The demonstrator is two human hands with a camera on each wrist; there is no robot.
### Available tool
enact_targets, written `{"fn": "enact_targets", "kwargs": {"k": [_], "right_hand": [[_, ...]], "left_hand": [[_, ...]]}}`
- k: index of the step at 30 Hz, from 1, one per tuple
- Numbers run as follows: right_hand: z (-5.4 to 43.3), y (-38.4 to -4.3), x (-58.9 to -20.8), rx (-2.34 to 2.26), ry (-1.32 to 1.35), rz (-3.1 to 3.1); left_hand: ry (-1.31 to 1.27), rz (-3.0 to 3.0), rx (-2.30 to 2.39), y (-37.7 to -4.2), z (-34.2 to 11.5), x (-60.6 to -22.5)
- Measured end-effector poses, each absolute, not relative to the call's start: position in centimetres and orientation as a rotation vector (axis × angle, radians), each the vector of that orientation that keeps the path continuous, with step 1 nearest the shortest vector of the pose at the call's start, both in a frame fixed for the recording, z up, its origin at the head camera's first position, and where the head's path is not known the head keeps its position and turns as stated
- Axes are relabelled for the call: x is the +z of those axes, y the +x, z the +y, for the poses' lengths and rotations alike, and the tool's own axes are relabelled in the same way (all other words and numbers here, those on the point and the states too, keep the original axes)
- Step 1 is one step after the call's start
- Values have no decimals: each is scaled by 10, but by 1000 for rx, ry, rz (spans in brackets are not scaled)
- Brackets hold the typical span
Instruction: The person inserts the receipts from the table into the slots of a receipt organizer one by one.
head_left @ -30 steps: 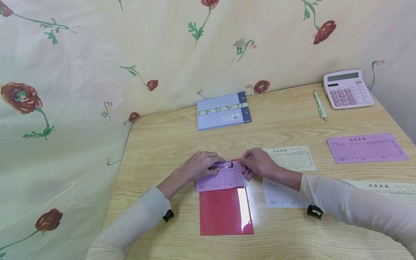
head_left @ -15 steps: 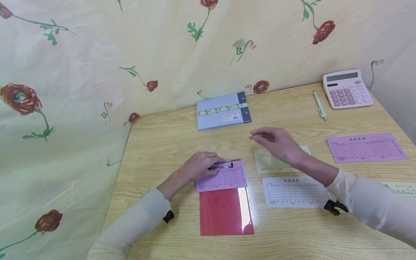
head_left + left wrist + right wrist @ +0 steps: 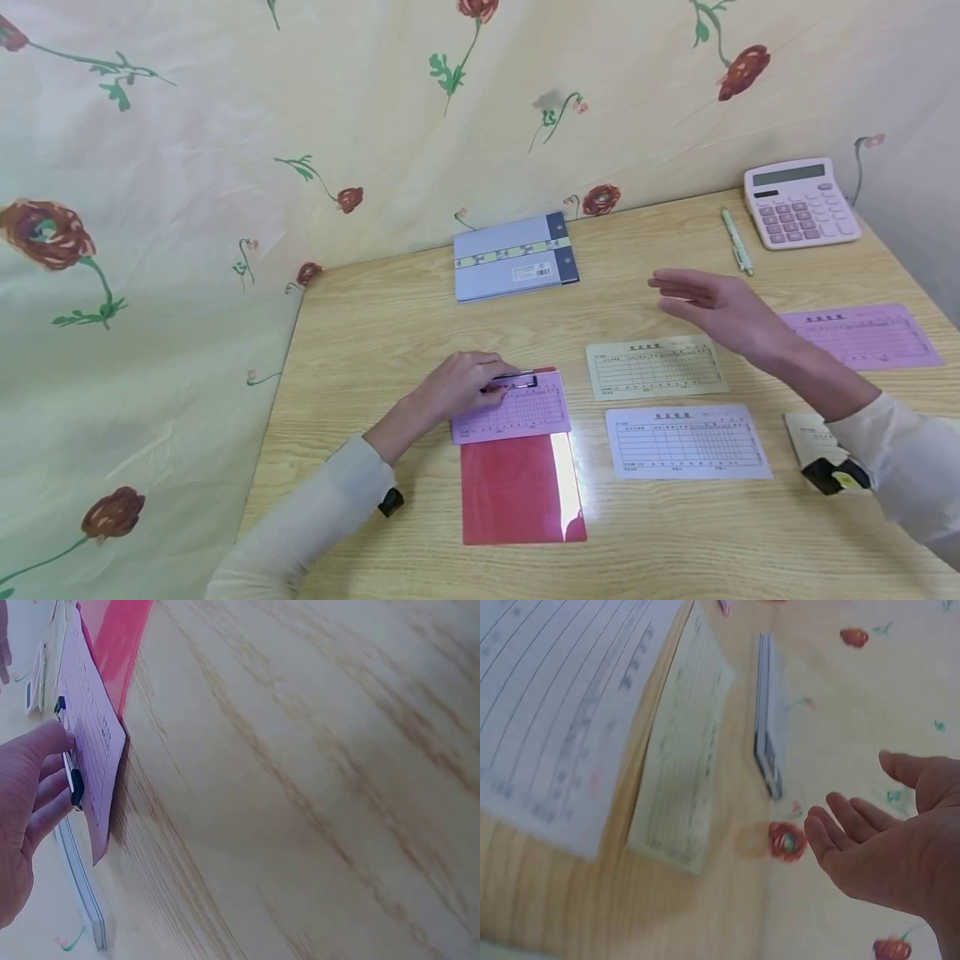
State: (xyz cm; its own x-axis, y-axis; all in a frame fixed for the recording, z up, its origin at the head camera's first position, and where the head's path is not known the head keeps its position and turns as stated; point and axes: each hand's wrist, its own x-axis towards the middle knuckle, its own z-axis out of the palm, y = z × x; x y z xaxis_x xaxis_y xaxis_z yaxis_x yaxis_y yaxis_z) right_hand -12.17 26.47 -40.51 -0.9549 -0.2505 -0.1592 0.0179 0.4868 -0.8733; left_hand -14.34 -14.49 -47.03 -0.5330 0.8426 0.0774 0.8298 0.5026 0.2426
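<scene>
1. Flowered cloth [image 3: 390, 100]: rose up behind everything, well beyond the red clipboard [image 3: 517, 492].
2. Wooden table [image 3: 360, 333]: lay under the clipboard on all sides.
3. Clipboard: flat on the wood, clip end farthest from the person; a bright streak of glare ran down its right side.
4. Blue notebook [image 3: 487, 242]: closed, patterned band across it, beyond the clipboard's clip end and apart from it.
5. Paper slips, all printed with grids. Purple slip [image 3: 525, 417] lay across the clipboard's far half, poking past its left edge. White slip [image 3: 686, 442] just right of the clipboard; yellow-green slip [image 3: 656, 367] right and a little farther off. Second purple slip [image 3: 870, 337] well to the right; a pale slip [image 3: 810, 437] also right, partly hidden by a sleeve.
6. Calculator [image 3: 802, 204]: far off to the right, beyond the clipboard.
7. Right hand [image 3: 720, 312]: raised right of the clipboard and beyond it, fingers extended, thumb apart; grip wide.
8. Left hand [image 3: 465, 383]: at the clipboard's far left corner; grip narrow, thumb and fingers pinching the clip.
9. Pen [image 3: 738, 242]: pale green, beyond and right of the clipboard, near the calculator.
10. Metal clip [image 3: 71, 761]: at the clipboard's far end, over the purple slip's upper edge.
</scene>
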Motion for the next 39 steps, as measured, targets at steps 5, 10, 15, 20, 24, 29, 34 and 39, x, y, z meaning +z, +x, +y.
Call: {"fn": "enact_targets", "kwargs": {"k": [5,10,15,20,24,29,34,39], "right_hand": [[291,-123,-424,-1333,-257,2518],[311,-121,-441,-1193,-317,2577],[323,-117,-455,-1145,-330,2664],[327,-114,-470,-1196,-339,2722],[328,-112,-479,-1230,-329,2729],[327,-112,-487,-1197,-328,2773],[327,-112,-491,-1175,-349,2798],[328,-113,-491,-1171,-332,2803]], "left_hand": [[1495,2683,383,-144,-145,-471],[1511,2685,400,-144,-145,-473],[1513,2690,407,-144,-145,-473],[1522,2699,399,-144,-145,-474],[1524,2701,401,-144,-145,-475],[1524,2704,401,-144,-145,-475],[1535,2699,413,-143,-145,-475],[1535,2699,421,-143,-145,-474]]}}
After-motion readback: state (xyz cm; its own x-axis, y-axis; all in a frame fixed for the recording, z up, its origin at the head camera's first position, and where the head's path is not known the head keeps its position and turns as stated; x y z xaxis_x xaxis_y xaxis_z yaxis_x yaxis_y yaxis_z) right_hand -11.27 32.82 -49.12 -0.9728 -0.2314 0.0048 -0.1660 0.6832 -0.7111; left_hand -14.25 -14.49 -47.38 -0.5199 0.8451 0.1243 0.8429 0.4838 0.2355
